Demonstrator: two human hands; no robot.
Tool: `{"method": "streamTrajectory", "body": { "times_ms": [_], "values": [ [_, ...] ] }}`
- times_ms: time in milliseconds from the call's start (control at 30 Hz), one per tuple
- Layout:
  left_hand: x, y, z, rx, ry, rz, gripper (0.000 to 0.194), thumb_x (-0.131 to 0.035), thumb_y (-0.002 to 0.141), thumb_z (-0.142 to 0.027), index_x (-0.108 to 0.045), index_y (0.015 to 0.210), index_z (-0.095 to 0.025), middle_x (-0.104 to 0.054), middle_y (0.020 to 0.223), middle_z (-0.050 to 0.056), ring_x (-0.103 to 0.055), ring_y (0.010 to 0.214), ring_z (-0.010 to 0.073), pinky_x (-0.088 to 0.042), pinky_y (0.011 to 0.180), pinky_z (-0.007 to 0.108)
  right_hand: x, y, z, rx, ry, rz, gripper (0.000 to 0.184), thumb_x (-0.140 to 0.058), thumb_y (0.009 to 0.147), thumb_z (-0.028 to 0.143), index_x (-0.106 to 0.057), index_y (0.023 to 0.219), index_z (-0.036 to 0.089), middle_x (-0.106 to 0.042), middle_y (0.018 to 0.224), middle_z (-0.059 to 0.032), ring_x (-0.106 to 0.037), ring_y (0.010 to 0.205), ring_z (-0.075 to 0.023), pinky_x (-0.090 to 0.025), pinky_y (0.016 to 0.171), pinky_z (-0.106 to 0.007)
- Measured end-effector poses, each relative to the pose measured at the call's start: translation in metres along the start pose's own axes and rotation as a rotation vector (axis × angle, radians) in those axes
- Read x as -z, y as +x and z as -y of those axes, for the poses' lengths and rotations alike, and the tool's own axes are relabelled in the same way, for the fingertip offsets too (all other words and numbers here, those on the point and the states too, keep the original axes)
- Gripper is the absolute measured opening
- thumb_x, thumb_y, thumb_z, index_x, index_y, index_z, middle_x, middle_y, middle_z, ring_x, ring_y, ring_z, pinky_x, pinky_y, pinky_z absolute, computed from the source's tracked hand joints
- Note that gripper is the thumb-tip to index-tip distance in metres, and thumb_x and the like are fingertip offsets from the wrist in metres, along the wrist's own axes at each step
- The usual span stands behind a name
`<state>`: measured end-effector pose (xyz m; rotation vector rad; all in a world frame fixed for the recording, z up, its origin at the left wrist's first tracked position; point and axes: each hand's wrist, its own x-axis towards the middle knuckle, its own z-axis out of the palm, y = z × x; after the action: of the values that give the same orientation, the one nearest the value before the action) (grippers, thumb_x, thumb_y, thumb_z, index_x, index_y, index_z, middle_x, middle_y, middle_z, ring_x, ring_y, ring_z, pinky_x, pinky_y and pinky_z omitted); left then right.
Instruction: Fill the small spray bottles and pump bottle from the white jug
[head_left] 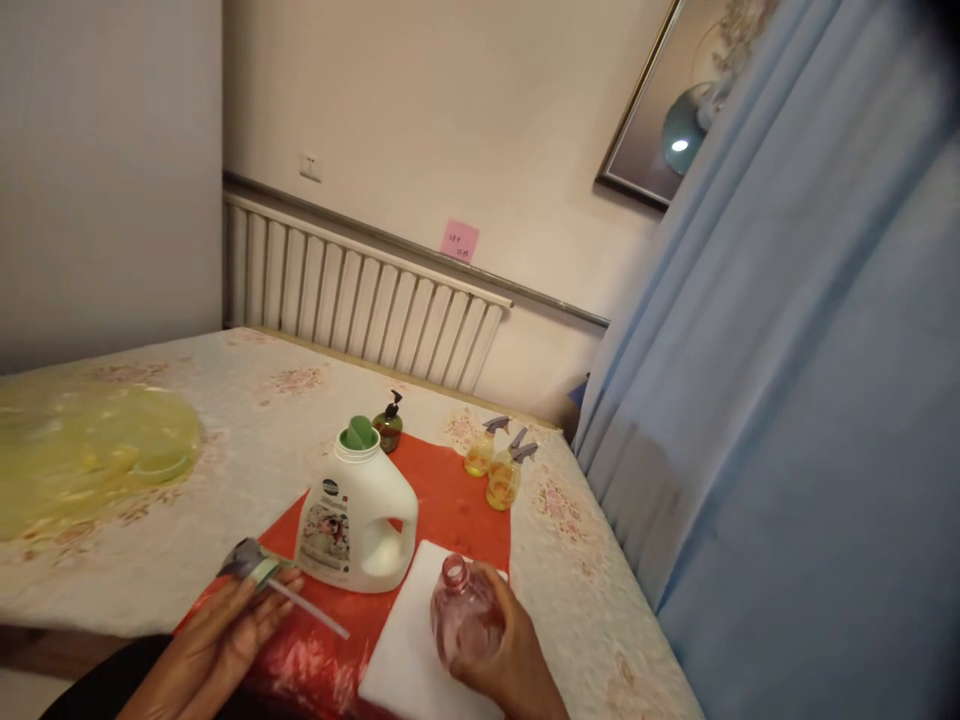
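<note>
In my left hand (225, 625), at the lower left, lies a grey spray trigger head (246, 556) with a pale green collar. Its thin clear dip tube (315, 612) points down to the right. My right hand (517, 655) wraps round a clear pink bottle (457, 630) whose mouth is uncapped, over a white pad (401, 650). Between and beyond both hands stands a large white jug (360, 525) with a printed label and a handle. A green piece (361, 432) sits in its neck. The jug rests on a shiny red sheet (439, 495).
Behind the jug is a dark green pump bottle (388, 430). Several yellow spray bottles (501, 488) with grey triggers stand at the right. A yellow transparent plastic bag (90, 445) lies far left on the flowered cover (247, 400). A radiator (360, 290) and blue curtain (780, 380) border the surface.
</note>
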<state>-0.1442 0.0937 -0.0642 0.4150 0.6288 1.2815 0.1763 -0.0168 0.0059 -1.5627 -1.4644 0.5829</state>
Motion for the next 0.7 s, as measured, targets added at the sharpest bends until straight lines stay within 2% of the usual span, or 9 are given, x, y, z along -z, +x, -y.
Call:
{"method": "streamTrajectory", "body": {
  "times_ms": [67, 133, 233, 300, 367, 500, 700],
  "values": [
    [0.020, 0.006, 0.000, 0.038, -0.035, 0.009, 0.023, -0.076, 0.075, -0.011, -0.075, 0.095, -0.021, -0.080, 0.103, 0.009, -0.073, 0.101, 0.0286, -0.062, 0.087, 0.038, 0.005, 0.023, 0.018, 0.044, -0.070, -0.035, 0.074, -0.076, 0.058, 0.023, -0.055, 0.128, 0.018, -0.064, 0.127, -0.0145, -0.061, 0.116, -0.0358, -0.051, 0.098, -0.046],
    [0.039, 0.013, 0.002, 0.083, -0.081, 0.038, 0.022, -0.076, 0.076, -0.013, -0.076, 0.096, -0.022, -0.079, 0.107, 0.010, -0.072, 0.104, 0.0293, -0.059, 0.093, 0.039, 0.007, 0.046, 0.033, 0.130, -0.108, -0.027, 0.076, -0.079, 0.057, 0.024, -0.055, 0.128, 0.020, -0.061, 0.129, -0.0133, -0.059, 0.118, -0.0350, -0.051, 0.096, -0.045],
    [0.064, 0.023, 0.007, 0.122, -0.079, 0.057, 0.027, -0.074, 0.076, -0.009, -0.078, 0.098, -0.024, -0.078, 0.110, 0.009, -0.068, 0.111, 0.0329, -0.053, 0.100, 0.045, 0.011, 0.080, 0.050, 0.288, -0.200, -0.052, 0.077, -0.081, 0.059, 0.027, -0.052, 0.130, 0.023, -0.058, 0.131, -0.0110, -0.056, 0.121, -0.0317, -0.046, 0.103, -0.046],
    [0.074, 0.029, 0.010, 0.138, -0.085, 0.071, 0.024, -0.073, 0.078, -0.012, -0.078, 0.099, -0.023, -0.078, 0.111, 0.010, -0.063, 0.118, 0.0353, -0.048, 0.105, 0.048, 0.012, 0.100, 0.060, 0.360, -0.259, -0.056, 0.076, -0.082, 0.061, 0.029, -0.051, 0.131, 0.024, -0.057, 0.130, -0.0100, -0.055, 0.122, -0.0309, -0.043, 0.106, -0.048],
    [0.077, 0.032, 0.012, 0.162, -0.091, 0.084, 0.022, -0.073, 0.080, -0.016, -0.078, 0.100, -0.022, -0.077, 0.114, 0.011, -0.058, 0.123, 0.0364, -0.044, 0.108, 0.049, 0.013, 0.119, 0.071, 0.413, -0.312, -0.038, 0.075, -0.082, 0.062, 0.028, -0.052, 0.130, 0.022, -0.057, 0.128, -0.0104, -0.054, 0.121, -0.0303, -0.043, 0.106, -0.048],
    [0.072, 0.035, 0.014, 0.186, -0.077, 0.082, 0.025, -0.076, 0.076, -0.015, -0.078, 0.099, -0.023, -0.076, 0.115, 0.010, -0.054, 0.126, 0.0391, -0.041, 0.110, 0.053, 0.011, 0.148, 0.091, 0.518, -0.381, 0.017, 0.079, -0.083, 0.057, 0.018, -0.051, 0.130, 0.019, -0.058, 0.126, -0.0104, -0.056, 0.116, -0.0273, -0.044, 0.104, -0.043],
    [0.069, 0.037, 0.016, 0.199, -0.111, 0.089, 0.025, -0.080, 0.072, -0.020, -0.079, 0.097, -0.020, -0.076, 0.113, 0.015, -0.051, 0.126, 0.0435, -0.044, 0.106, 0.055, 0.004, 0.171, 0.116, 0.555, -0.504, 0.080, 0.081, -0.082, 0.057, 0.016, -0.050, 0.132, 0.019, -0.057, 0.127, -0.0103, -0.054, 0.117, -0.0274, -0.043, 0.103, -0.042]
  ]
}}
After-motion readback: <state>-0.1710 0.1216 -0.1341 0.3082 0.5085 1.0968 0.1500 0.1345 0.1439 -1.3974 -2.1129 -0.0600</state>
